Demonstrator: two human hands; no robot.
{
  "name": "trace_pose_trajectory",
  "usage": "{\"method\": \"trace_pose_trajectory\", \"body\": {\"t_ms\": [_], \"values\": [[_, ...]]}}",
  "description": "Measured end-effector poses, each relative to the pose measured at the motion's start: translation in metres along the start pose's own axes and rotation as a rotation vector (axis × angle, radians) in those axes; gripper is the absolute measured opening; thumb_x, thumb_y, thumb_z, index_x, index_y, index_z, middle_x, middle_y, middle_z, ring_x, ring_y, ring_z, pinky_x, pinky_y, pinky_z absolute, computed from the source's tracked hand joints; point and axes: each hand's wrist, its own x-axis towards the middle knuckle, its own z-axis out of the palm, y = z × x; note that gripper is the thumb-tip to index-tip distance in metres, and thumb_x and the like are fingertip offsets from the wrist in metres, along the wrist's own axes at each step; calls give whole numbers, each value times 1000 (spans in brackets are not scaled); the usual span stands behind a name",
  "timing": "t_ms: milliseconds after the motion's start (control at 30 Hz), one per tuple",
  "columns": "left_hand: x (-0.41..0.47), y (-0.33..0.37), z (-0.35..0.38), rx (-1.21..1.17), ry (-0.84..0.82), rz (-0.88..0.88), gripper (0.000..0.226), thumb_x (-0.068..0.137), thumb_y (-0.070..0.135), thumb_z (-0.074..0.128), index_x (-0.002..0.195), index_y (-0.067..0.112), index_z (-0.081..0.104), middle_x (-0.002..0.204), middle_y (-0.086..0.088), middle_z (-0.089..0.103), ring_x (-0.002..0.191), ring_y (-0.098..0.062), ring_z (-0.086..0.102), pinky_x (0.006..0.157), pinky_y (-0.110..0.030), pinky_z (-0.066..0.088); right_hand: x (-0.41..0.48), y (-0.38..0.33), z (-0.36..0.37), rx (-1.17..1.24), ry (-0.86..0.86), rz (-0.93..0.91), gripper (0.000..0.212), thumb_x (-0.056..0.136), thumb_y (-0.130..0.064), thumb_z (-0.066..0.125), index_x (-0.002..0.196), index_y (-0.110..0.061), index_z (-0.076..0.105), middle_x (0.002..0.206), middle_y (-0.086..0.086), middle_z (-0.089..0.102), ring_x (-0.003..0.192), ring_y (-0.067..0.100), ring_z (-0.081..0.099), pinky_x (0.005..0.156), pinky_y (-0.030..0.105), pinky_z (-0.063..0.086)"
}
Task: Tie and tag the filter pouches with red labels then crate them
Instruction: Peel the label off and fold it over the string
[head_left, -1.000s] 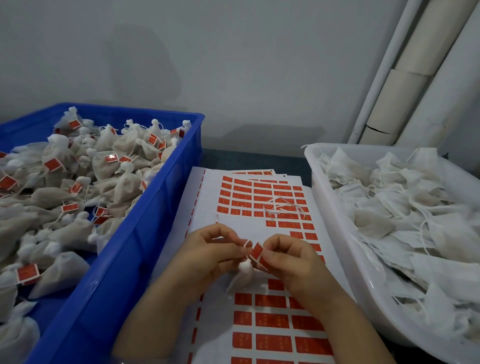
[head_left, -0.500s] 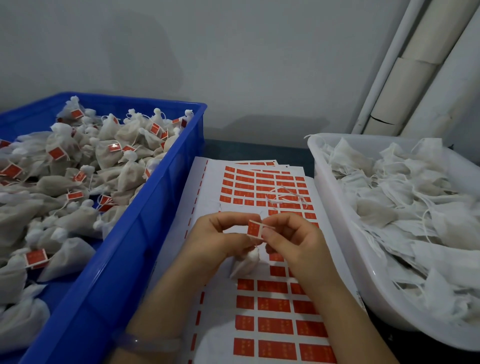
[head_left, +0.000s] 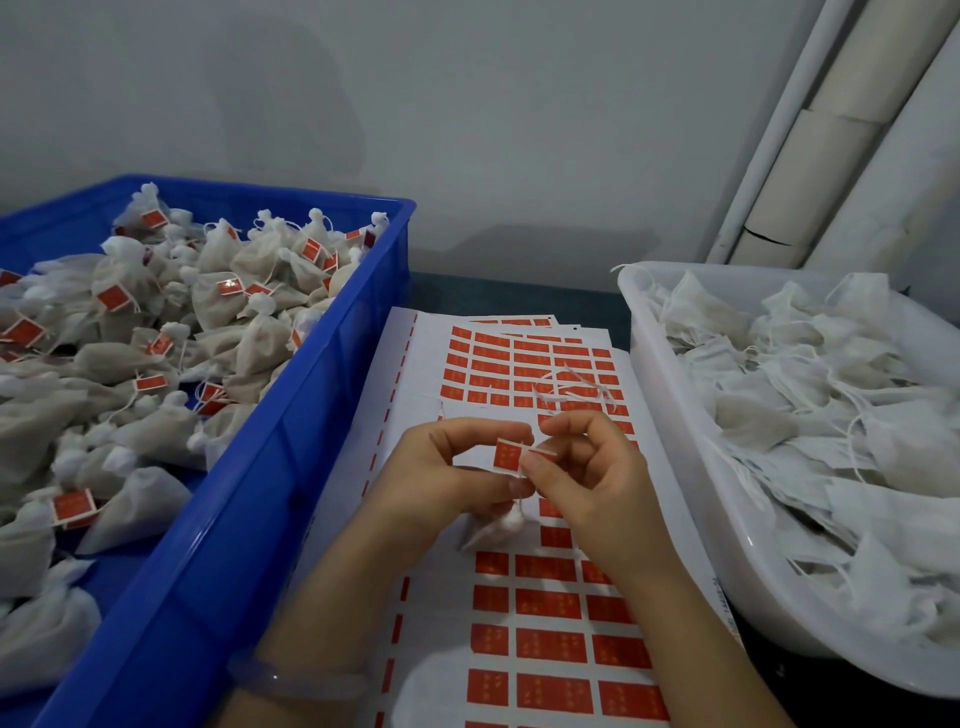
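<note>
1. A red label (head_left: 508, 455) is pinched between the left hand (head_left: 452, 478) and the right hand (head_left: 592, 488) — each grip is closed on it.
2. A small tied pouch (head_left: 493, 527) is seen hanging just below the label, over the label sheets (head_left: 545, 603).
3. Tagged pouches (head_left: 218, 296) are piled in the blue crate (head_left: 234, 545) at left — untagged pouches (head_left: 831, 415) in the white tub (head_left: 675, 415) at right.
</note>
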Motion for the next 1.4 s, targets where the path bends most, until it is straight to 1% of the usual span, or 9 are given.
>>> {"method": "trace_pose_trajectory", "body": {"t_ms": [233,400,600,700,900,1133,1200,1333,1400], "values": [[0,-1,0,-14,-38,14,45,69,-7,74,83,36,74,100,18,69,79,-14,71,62,-26,57,0,3,1,-15,9,-1,24,80,-16,70,91,-30,55,73,-13,65,75,4,64,62,11,51],[0,-1,0,-28,-78,22,48,70,-9,73,83,37,74,95,21,70,77,-15,71,60,-23,55,1,3,1,-16,12,-5,23,80,-17,69,92,-30,54,77,-17,64,76,3,64,61,9,50],[0,-2,-1,-24,-96,50,48,70,-10,72,85,36,73,95,21,70,76,-15,72,59,-21,55,1,3,1,-31,21,8,24,79,-18,70,90,-31,54,77,-19,64,75,2,64,60,9,50],[0,-2,-1,-10,-108,67,50,70,-9,72,85,39,73,95,22,70,78,-13,71,59,-19,54,1,4,1,-38,35,42,24,78,-19,72,89,-32,54,71,-17,65,73,2,65,59,9,50],[0,-2,0,-4,-107,70,54,71,-12,70,83,41,72,94,22,70,77,-13,72,58,-17,53,2,2,-2,-26,-1,99,17,79,-18,71,77,-32,61,69,-23,66,73,-2,64,57,8,50],[0,-4,0,41,-80,86,51,70,-9,73,81,40,72,93,23,69,76,-11,71,57,-17,53,3,2,-2,-72,-27,126,18,83,-20,67,68,-29,63,65,-13,66,68,5,63,56,10,50],[0,-4,-1,65,-76,94,49,69,-7,75,86,38,72,95,21,69,75,-13,71,59,-19,54,2,2,-2,-83,-48,119,18,84,-21,65,68,-28,62,65,-13,65,66,4,62,56,8,49],[1,-3,-5,95,-119,86,54,70,3,77,108,39,62,97,19,65,81,-16,71,62,-24,56,1,3,1,-82,-89,89,16,87,-22,61,73,-29,61,69,-16,64,71,2,62,59,8,49],[1,-2,-4,58,-109,66,44,74,13,76,109,36,61,90,15,67,77,-17,71,60,-24,56,1,3,1,-80,-96,76,13,87,-22,61,76,-29,60,69,-15,63,74,2,62,62,10,50]]}}
